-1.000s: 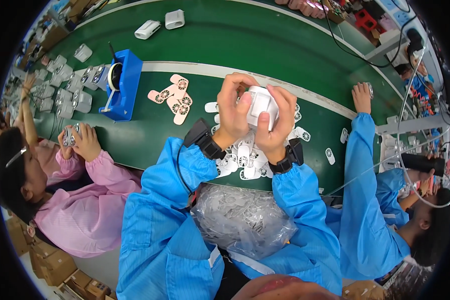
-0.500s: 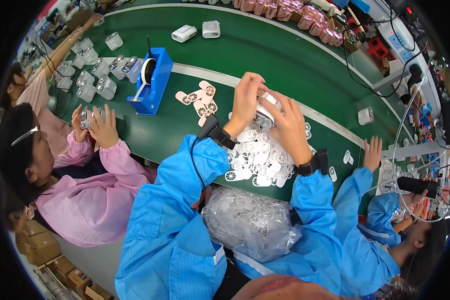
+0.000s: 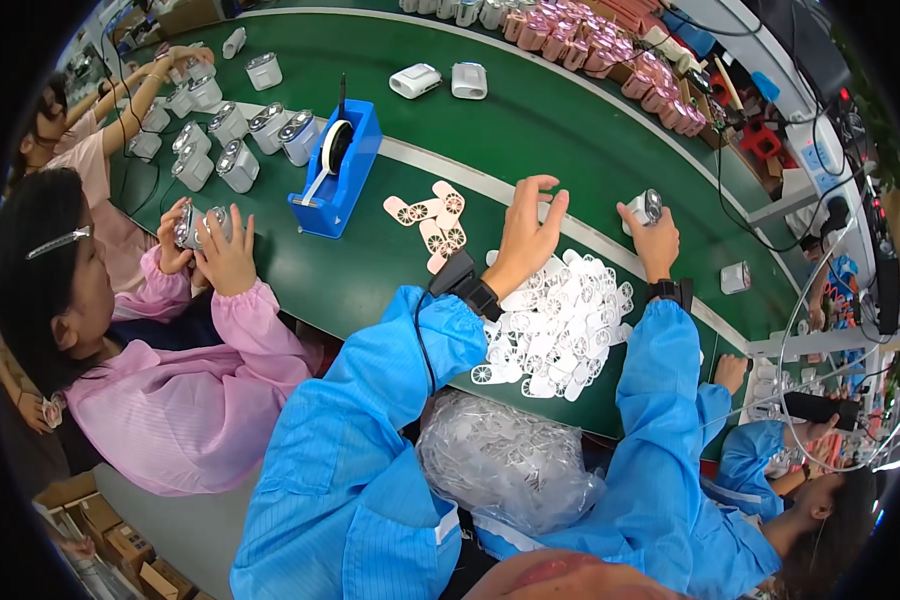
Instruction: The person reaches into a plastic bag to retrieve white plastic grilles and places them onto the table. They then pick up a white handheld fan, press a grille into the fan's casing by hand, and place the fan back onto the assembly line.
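White stickers [image 3: 560, 325] lie heaped under both hands; right hand [image 3: 652, 235] grips a grey unit [image 3: 644, 209]; left hand [image 3: 530, 235] hovers open, fingers spread.

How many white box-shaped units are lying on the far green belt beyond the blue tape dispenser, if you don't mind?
2: one white unit and a second white unit lie side by side on the green belt, beyond the blue tape dispenser. Others may be hidden.

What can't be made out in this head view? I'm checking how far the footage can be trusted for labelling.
- Small white and silver device: mostly covered by the right hand gripping it.
- Pile of white die-cut pieces: single shapes too small, and partly behind the sleeves.
- Contents of the clear plastic bag: blurred by crinkled film.
- Left hand: palm hidden; seems empty.
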Tool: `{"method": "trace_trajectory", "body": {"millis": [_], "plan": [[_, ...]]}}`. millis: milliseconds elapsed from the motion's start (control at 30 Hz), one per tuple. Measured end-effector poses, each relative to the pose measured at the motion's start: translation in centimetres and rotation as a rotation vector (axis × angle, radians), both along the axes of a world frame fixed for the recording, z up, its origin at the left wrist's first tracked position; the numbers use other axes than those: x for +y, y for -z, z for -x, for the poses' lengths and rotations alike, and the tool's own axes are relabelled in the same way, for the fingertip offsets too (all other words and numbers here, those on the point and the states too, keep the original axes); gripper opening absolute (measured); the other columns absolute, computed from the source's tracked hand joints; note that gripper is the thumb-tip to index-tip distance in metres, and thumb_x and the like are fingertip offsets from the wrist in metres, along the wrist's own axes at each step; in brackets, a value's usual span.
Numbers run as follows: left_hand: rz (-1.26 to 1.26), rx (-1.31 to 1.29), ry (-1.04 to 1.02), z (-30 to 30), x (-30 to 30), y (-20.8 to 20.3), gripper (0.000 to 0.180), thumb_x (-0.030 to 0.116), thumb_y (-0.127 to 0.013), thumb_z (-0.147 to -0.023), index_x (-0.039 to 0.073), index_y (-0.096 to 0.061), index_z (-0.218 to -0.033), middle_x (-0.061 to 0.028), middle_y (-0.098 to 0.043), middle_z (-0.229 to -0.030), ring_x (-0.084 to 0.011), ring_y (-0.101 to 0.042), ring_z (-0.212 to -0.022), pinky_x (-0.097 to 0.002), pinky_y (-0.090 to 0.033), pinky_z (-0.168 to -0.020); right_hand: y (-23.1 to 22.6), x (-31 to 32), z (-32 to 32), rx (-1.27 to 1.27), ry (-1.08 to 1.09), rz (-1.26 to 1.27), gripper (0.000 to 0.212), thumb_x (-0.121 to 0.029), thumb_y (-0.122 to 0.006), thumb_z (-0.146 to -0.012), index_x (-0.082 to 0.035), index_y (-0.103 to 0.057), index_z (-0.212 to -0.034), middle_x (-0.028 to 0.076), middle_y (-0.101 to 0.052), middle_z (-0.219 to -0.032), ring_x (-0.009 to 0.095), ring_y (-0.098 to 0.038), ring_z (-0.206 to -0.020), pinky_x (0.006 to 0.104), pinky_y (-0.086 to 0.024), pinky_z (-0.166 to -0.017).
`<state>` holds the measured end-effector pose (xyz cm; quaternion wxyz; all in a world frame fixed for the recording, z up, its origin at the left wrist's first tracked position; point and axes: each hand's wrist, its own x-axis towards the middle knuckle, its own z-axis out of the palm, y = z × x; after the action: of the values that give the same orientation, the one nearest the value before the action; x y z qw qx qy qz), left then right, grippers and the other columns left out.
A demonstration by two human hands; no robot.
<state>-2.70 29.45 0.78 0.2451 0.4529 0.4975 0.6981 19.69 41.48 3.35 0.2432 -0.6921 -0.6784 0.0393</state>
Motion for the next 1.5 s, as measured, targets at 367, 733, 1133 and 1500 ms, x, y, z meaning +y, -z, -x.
{"method": "trace_trajectory", "body": {"millis": [367,733,1133,1500], "plan": [[-0.067,-0.125,-0.102,1.8,-0.6,-1.6,0.018,0.014,-0.065,-0.103,0.001,-0.061,-0.115,-0.0098,-0.069,-0.102,-0.0179,-0.067,-0.092,-0.0324,-0.051,-0.082,-4.3,5.5,14.9,0.226,-0.482,-0.224,0.081,-0.064,-0.079,-0.086,0.009,-0.07,-0.121,0.02,-0.073,-0.109,0.033,-0.069,-0.106,0.0408,-0.054,-0.093],[-0.108,-0.159,-0.188,1.2,1.4,-1.9,0.013,0.008,-0.064,-0.101,-0.001,-0.06,-0.11,-0.0101,-0.065,-0.097,-0.019,-0.062,-0.085,-0.0324,-0.05,-0.08,5.7,18.0,29.7,0.33,-0.312,0.096,0.097,-0.076,-0.074,-0.08,0.012,-0.072,-0.121,0.027,-0.077,-0.11,0.036,-0.076,-0.1,0.0402,-0.057,-0.089],[-0.066,-0.069,-0.227,-0.4,3.9,0.2,0.014,0.004,-0.069,-0.096,0.002,-0.06,-0.107,-0.0076,-0.064,-0.095,-0.0185,-0.06,-0.086,-0.0326,-0.047,-0.083,5.6,18.7,26.2,0.34,-0.455,0.141,0.073,-0.058,-0.086,-0.07,0.003,-0.079,-0.108,0.023,-0.078,-0.105,0.034,-0.076,-0.096,0.0414,-0.058,-0.085],[-0.124,0.219,0.065,0.1,3.8,-0.7,0.06,0.022,-0.091,-0.078,0.002,-0.062,-0.126,-0.0101,-0.07,-0.106,-0.0225,-0.07,-0.097,-0.037,-0.054,-0.092,-8.3,1.5,4.0,0.19,-1.069,0.353,0.048,-0.023,-0.085,-0.084,-0.001,-0.067,-0.123,0.006,-0.073,-0.1,0.016,-0.07,-0.093,0.0302,-0.056,-0.079]]}}
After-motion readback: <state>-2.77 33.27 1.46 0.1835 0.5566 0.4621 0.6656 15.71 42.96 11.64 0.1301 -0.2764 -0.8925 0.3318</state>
